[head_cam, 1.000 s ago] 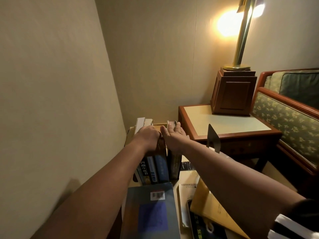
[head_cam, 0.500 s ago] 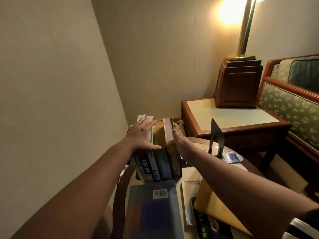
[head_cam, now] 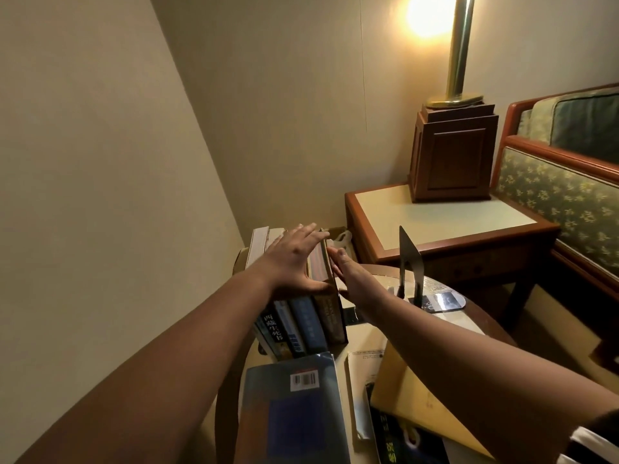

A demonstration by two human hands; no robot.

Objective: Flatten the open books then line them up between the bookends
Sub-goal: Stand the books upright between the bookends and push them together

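Several books (head_cam: 303,324) stand upright in a row at the far left of the round table, spines toward me. My left hand (head_cam: 294,259) lies flat on their top edges, fingers spread. My right hand (head_cam: 348,274) presses flat against the right face of the outermost brown book (head_cam: 330,313), fingers straight. A black metal bookend (head_cam: 409,266) stands apart to the right, with a gap between it and the row. Any bookend on the left side is hidden behind the books.
A blue-grey book (head_cam: 294,406) lies flat near me, beside a white booklet (head_cam: 363,373), a yellow envelope (head_cam: 415,406) and a dark book (head_cam: 402,440). Behind stands a wooden side table (head_cam: 445,222) with a brass lamp (head_cam: 457,61). An upholstered sofa (head_cam: 562,195) is at right; the wall is close at left.
My left hand went from gripping the books' tops to lying flat over them. My right hand slid down onto the side of the outermost book. The view tilted down slightly.
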